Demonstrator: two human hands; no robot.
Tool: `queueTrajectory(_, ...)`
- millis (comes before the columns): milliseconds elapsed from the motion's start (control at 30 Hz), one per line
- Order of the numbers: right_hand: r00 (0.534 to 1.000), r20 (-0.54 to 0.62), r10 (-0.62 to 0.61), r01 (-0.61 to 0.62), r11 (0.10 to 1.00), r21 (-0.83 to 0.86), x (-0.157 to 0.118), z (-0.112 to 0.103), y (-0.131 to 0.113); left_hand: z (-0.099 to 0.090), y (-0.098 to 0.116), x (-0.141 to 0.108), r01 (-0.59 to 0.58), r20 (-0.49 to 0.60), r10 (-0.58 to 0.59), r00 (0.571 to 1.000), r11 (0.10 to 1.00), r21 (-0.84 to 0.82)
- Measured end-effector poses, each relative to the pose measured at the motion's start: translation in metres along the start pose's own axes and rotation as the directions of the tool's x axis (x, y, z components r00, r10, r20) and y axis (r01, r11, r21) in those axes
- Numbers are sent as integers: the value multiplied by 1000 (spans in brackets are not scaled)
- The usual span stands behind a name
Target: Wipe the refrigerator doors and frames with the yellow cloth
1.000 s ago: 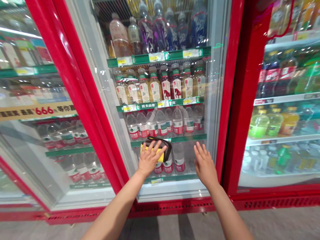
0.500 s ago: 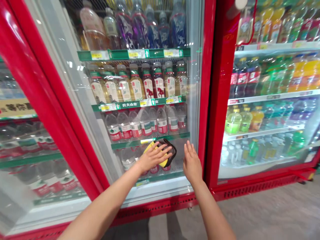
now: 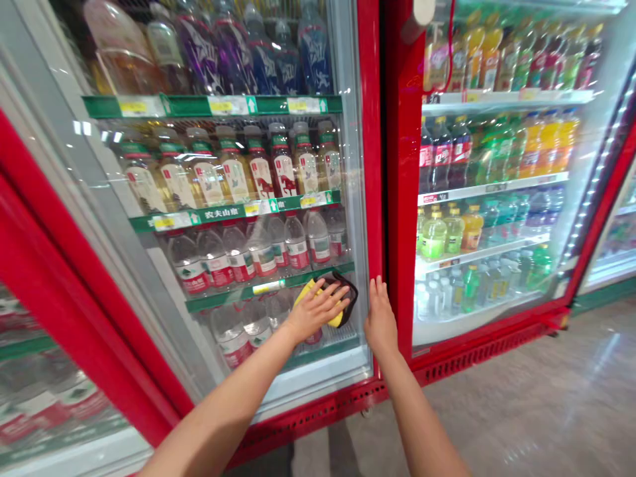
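Note:
My left hand (image 3: pixel 318 310) lies flat with its fingers spread over a yellow cloth with dark edging (image 3: pixel 338 319), pressing it to the glass door (image 3: pixel 278 291) of a red drinks cooler. The cloth sits low on the pane, near its right side, and is partly hidden under the palm and fingers. My right hand (image 3: pixel 381 321) rests with straight fingers against the right edge of the door, by the red frame (image 3: pixel 372 199), and holds nothing. Behind the glass, shelves carry water bottles (image 3: pixel 297 244) and tea bottles (image 3: pixel 233 169).
To the right, a second lit cooler holds soft drink bottles (image 3: pixel 441 149) behind its red frame. A red door frame (image 3: pixel 74 318) slants across the left. Grey floor (image 3: pixel 521 411) lies at the lower right.
My view has turned to the right. My left hand and the cloth have slid right along the glass, closer to the door's edge. My right hand has shifted onto the red frame side.

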State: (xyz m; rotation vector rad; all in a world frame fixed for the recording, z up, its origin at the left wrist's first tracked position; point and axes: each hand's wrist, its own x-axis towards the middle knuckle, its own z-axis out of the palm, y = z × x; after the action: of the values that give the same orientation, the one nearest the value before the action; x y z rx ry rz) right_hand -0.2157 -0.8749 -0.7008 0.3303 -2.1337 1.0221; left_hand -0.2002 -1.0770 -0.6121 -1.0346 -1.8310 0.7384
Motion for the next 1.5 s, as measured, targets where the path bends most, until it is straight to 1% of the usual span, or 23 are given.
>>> queueTrajectory(67,1000,-6,19,-18,999,48,2,-2,7,-3,-14,10,1,5,-1,1000,1000,-7)
queueTrajectory(100,1000,-13,29,-28,997,71,3,-1,11,-4,-21,23,48,2,-48,999,999,-11)
queueTrajectory(167,998,-33,51,-47,992,113,4,1,17,-4,-32,63,189,-12,-189,982,982,-18)
queueTrajectory(233,995,-52,81,-72,985,155,3,6,23,0,-35,102,310,-10,-310,951,951,-22)
queueTrajectory(300,990,-59,131,-117,974,195,2,12,28,7,-28,123,355,-13,-355,935,935,-18)
queueTrajectory(367,976,-67,208,-188,956,224,1,19,34,14,-13,119,275,-9,-275,961,961,-14)
queueTrajectory(433,958,-89,274,-246,938,245,1,24,40,20,3,96,83,-1,-83,997,996,-12)
queueTrajectory(500,944,-120,306,-268,928,259,0,27,45,24,14,72,-89,-7,88,996,996,-18)
queueTrajectory(567,939,-145,312,-267,926,267,1,27,49,23,14,65,-166,0,166,986,985,-37)
queueTrajectory(600,937,-154,314,-266,926,269,1,27,50,21,8,71,-170,10,170,985,984,-45)
queueTrajectory(667,932,-172,318,-265,924,274,2,25,49,15,-13,97,-127,36,129,991,991,-50)
queueTrajectory(800,930,-166,329,-276,920,279,4,20,40,1,-67,165,31,41,-31,999,999,-8)
queueTrajectory(867,931,-140,338,-292,916,276,4,15,35,-3,-80,182,109,32,-109,994,994,-17)
queueTrajectory(933,930,-118,349,-309,913,264,3,9,31,-1,-77,182,160,7,-160,987,987,-22)
queueTrajectory(967,929,-115,351,-315,915,252,2,6,29,1,-69,176,169,-6,-169,986,985,-21)
queueTrajectory(1033,934,-121,338,-309,928,209,1,-2,24,9,-46,152,150,-15,-150,989,989,-11)
queueTrajectory(1100,950,-125,286,-267,952,149,-1,-10,18,18,-17,118,73,-3,-73,997,997,-7)
queueTrajectory(1200,975,-104,198,-192,979,68,0,-21,9,31,23,63,-62,54,64,996,997,-41)
queueTrajectory(1267,980,-93,178,-174,983,49,2,-26,6,34,36,39,-118,79,122,989,992,-44)
queueTrajectory(1300,979,-97,180,-175,983,52,4,-27,4,33,38,35,-131,90,135,987,990,-45)
queueTrajectory(1333,977,-109,184,-178,982,61,5,-29,3,31,34,36,-132,100,136,986,990,-48)
queueTrajectory(1400,971,-153,186,-175,981,87,9,-30,1,23,17,57,-88,115,94,989,995,-56)
queueTrajectory(1500,965,-212,153,-136,986,93,15,-33,-3,7,-27,116,77,99,-73,992,996,-46)
